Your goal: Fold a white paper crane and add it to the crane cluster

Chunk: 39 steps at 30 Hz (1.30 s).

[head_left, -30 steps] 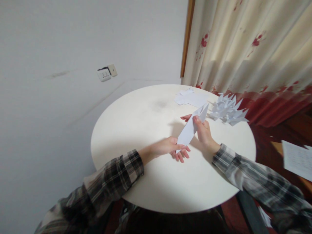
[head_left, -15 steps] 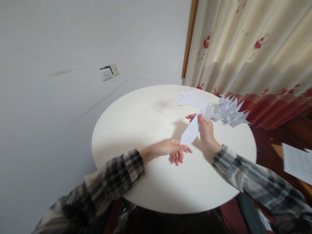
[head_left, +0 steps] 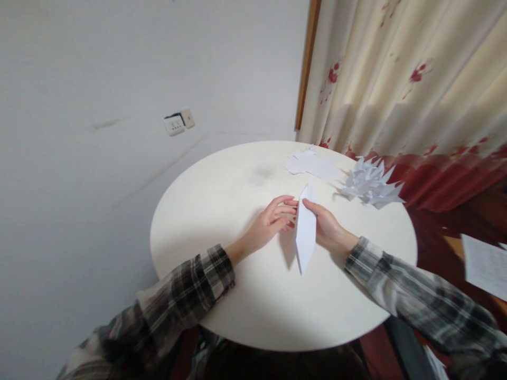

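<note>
A long, narrow folded white paper (head_left: 305, 232) with pointed ends stands over the middle of the round white table (head_left: 222, 221). My right hand (head_left: 328, 228) grips it from the right side, thumb on the front near its upper end. My left hand (head_left: 271, 222) is at the paper's left edge, fingers curled and slightly apart, fingertips touching the upper part of the fold. Both arms wear plaid sleeves.
A pile of several folded white paper shapes (head_left: 370, 183) lies at the table's far right. Flat white paper sheets (head_left: 311, 161) lie at the far edge. A flowered curtain (head_left: 400, 84) hangs behind. A printed sheet (head_left: 485, 265) lies off the table, right. A wall socket (head_left: 177, 123) is at left.
The folded paper has swung from a slant pointing far-right to nearly upright, closer to me. My left hand moved from its lower tip up to its upper left edge.
</note>
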{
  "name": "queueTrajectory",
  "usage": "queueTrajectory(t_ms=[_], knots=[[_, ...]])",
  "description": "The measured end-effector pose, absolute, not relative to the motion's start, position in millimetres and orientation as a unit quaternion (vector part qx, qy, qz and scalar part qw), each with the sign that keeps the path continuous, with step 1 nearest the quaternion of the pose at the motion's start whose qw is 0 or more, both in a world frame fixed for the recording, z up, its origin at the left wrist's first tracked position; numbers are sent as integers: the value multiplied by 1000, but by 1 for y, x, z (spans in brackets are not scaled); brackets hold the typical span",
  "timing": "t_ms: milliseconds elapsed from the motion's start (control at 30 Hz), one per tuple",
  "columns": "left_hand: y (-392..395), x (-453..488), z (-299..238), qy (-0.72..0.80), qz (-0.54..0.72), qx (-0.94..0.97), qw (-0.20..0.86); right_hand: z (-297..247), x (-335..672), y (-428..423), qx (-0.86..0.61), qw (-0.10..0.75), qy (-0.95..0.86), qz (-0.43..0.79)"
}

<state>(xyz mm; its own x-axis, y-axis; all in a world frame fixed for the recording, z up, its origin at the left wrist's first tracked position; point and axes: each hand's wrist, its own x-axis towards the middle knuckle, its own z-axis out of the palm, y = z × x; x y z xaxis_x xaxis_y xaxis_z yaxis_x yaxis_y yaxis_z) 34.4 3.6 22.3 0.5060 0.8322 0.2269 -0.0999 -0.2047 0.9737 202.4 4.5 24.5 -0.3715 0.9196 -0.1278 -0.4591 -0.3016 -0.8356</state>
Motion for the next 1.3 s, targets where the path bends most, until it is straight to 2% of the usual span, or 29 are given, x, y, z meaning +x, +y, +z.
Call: queueTrajectory(t_ms=[267,467,667,867,1300], knots=[[-4,37,24,266,330,696,579,25,199,3,-297,415,-404,760],[-2,38,22,284,365,654,598,20,196,4,-302,449,-418,730],[12,35,17,339,451,571,597,18,205,7,-343,525,-452,634],[14,31,21,391,478,544,569,17,208,8,-345,494,-536,592],[12,32,19,412,466,526,580,21,201,2,-366,478,-546,583]])
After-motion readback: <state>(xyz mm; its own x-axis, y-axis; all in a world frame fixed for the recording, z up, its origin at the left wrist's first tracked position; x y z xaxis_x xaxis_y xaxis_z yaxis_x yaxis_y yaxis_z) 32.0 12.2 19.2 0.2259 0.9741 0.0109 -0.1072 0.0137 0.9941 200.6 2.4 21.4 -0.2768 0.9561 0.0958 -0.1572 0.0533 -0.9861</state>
